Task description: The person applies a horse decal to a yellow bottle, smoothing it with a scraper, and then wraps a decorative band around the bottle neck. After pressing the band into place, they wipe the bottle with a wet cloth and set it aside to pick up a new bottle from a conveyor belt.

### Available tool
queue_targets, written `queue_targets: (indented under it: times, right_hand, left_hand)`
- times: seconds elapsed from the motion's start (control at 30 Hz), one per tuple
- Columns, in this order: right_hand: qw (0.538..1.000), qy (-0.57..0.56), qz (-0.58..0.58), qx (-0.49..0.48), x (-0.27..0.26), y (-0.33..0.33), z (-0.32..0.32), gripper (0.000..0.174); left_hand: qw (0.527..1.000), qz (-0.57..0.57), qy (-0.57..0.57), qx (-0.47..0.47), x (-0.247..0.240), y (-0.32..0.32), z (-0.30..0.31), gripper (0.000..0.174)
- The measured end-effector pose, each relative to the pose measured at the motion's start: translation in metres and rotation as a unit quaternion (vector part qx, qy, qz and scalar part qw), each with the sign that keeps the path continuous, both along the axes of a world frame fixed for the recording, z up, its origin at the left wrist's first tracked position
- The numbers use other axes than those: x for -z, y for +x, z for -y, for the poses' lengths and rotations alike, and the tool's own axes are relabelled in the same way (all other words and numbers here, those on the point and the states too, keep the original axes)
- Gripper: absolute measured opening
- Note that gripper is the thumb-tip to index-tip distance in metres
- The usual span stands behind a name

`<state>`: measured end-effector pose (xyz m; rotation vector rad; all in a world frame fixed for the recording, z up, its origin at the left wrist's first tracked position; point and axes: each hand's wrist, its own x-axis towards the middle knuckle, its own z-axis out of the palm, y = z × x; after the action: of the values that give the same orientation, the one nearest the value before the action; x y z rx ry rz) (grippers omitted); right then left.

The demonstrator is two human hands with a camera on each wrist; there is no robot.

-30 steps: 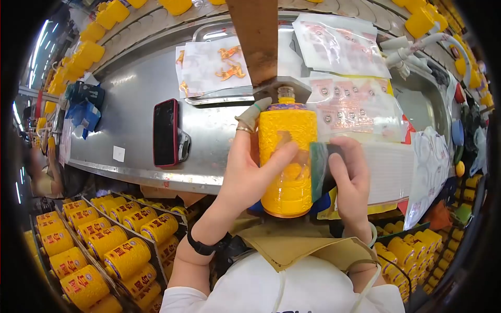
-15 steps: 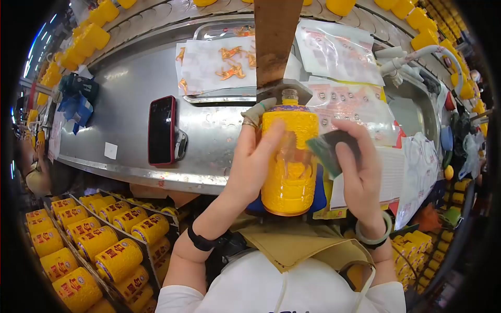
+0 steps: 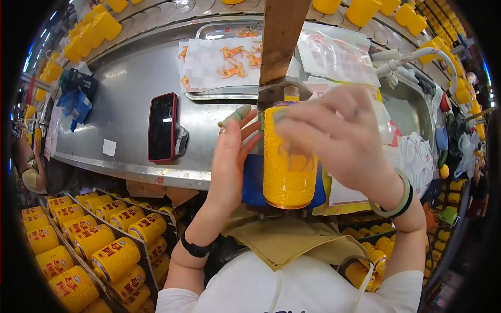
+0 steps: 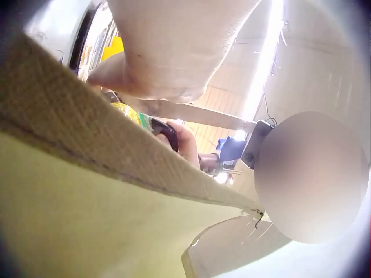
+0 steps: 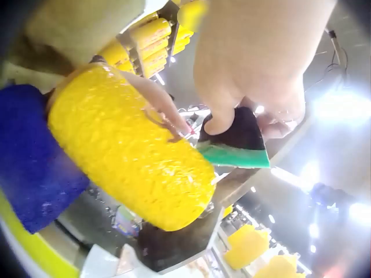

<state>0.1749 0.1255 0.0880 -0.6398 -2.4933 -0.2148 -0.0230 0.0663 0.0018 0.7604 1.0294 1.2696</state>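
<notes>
A yellow embossed bottle (image 3: pixel 289 180) with a clear glass neck (image 3: pixel 291 91) lies on a blue pad (image 3: pixel 252 182), its neck toward a metal bracket. A brown horse-shaped decal (image 3: pixel 302 159) shows on its upper side. My right hand (image 3: pixel 342 135), blurred in the head view, reaches across the bottle's neck-end half. In the right wrist view it grips a black scraper with a green edge (image 5: pixel 237 156) close over the bottle. My left hand (image 3: pixel 228 156) is left of the bottle, fingers extended, with a cover on one finger. It holds nothing.
A phone (image 3: pixel 162 128) lies on the metal table (image 3: pixel 125 104). Behind it are a sheet of orange horse decals (image 3: pixel 209 68) and a brown post (image 3: pixel 279 41). Printed plastic sheets (image 3: pixel 336 55) lie at right. Racks of yellow bottles (image 3: pixel 115 255) stand at lower left.
My left hand has let go of the bottle and moved left. My right hand has swung from the bottle's right side up and over its neck-end half with the scraper.
</notes>
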Motion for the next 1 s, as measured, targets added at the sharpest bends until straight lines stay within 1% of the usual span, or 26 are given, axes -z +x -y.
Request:
queue_targets:
  times: [0.03,0.1,0.13,0.2,0.27,0.3,0.33,0.37,0.4,0.43,0.47,0.5,0.53,0.57,0.6,0.63,0.67,0.7,0.73,0.8,0.83,0.87,0.93,1.0]
  right_hand:
    - [1.0,0.0,0.0,0.001,0.008,0.001,0.01,0.03]
    - [0.99,-0.073,-0.04,-0.111,0.028,0.003,0.045,0.025]
    - [0.978,-0.116,-0.024,-0.172,0.027,0.006,0.059,0.026]
    - [0.973,-0.17,-0.02,-0.154,0.016,0.011,0.068,0.028]
    - [0.979,-0.177,-0.095,0.014,0.032,0.012,0.045,0.031]
    - [0.974,-0.177,-0.138,0.043,0.035,0.021,0.027,0.034]
    - [0.96,-0.159,-0.211,0.095,0.039,0.025,0.016,0.034]
    - [0.974,-0.092,-0.185,0.095,0.041,0.036,0.011,0.032]
    - [0.982,-0.027,-0.159,0.093,0.044,0.046,0.009,0.03]
    - [0.985,-0.064,-0.148,0.055,0.051,0.046,0.022,0.027]
    - [0.985,-0.1,-0.137,0.016,0.057,0.044,0.044,0.024]
    - [0.978,-0.115,-0.17,-0.038,0.059,0.04,0.063,0.021]
    - [0.977,-0.115,-0.175,-0.034,0.06,0.041,0.076,0.021]
    - [0.973,-0.13,-0.179,-0.06,0.059,0.043,0.086,0.023]
    - [0.968,-0.146,-0.183,-0.086,0.059,0.044,0.091,0.026]
    - [0.948,-0.225,-0.224,0.0,0.06,0.045,0.094,0.026]
    - [0.914,-0.3,-0.261,0.085,0.061,0.046,0.096,0.027]
    - [0.862,-0.34,-0.348,0.144,0.071,0.048,0.102,0.032]
    - [0.86,-0.341,-0.352,0.144,0.08,0.045,0.104,0.032]
    - [0.766,-0.367,-0.477,0.226,0.093,0.034,0.109,0.036]
    - [0.733,-0.422,-0.49,0.211,0.096,0.032,0.115,0.036]
    - [0.73,-0.424,-0.493,0.209,0.098,0.028,0.116,0.036]
    - [0.663,-0.469,-0.546,0.206,0.1,0.017,0.115,0.035]
    - [0.664,-0.478,-0.538,0.205,0.107,0.016,0.113,0.035]
  left_hand:
    - [1.0,0.004,0.0,-0.002,0.0,-0.003,0.001,0.069]
    - [1.0,-0.009,-0.001,0.0,-0.002,-0.007,0.003,0.07]
    - [1.0,-0.022,-0.001,0.001,-0.003,-0.007,0.003,0.07]
    - [1.0,-0.018,0.0,0.007,0.001,-0.007,0.003,0.07]
    - [1.0,-0.015,0.003,0.02,0.001,-0.003,0.005,0.071]
    - [1.0,-0.023,0.008,0.02,-0.001,0.0,0.006,0.07]
    - [0.999,-0.03,0.015,0.019,-0.002,0.002,0.008,0.07]
    - [0.999,-0.032,0.017,0.025,-0.001,0.002,0.009,0.07]
    - [0.996,-0.077,0.048,0.013,0.003,0.001,0.012,0.069]
    - [0.99,-0.122,0.077,0.001,0.004,0.0,0.016,0.068]
    - [0.989,-0.126,0.077,0.004,0.003,0.0,0.019,0.068]
    - [0.97,-0.2,0.136,0.002,0.0,0.0,0.022,0.067]
    - [0.942,-0.272,0.194,-0.001,-0.003,0.001,0.025,0.066]
    - [0.95,-0.23,0.209,-0.021,-0.004,0.006,0.028,0.065]
    - [0.95,-0.233,0.207,-0.016,-0.003,0.004,0.031,0.065]
    - [0.9,-0.341,0.27,0.021,-0.003,0.0,0.034,0.063]
    - [0.832,-0.442,0.33,0.058,-0.004,-0.002,0.037,0.06]
    - [0.841,-0.435,0.313,0.07,-0.006,0.003,0.041,0.059]
    - [0.839,-0.439,0.313,0.073,-0.005,0.004,0.043,0.059]
    - [0.806,-0.491,0.323,0.071,0.0,0.006,0.046,0.069]
    - [0.809,-0.493,0.311,0.076,0.002,0.009,0.048,0.078]
    - [0.808,-0.496,0.309,0.078,0.0,0.011,0.049,0.078]
    - [0.777,-0.544,0.302,0.096,-0.009,0.016,0.05,0.081]
    - [0.773,-0.556,0.287,0.104,-0.013,0.02,0.052,0.08]
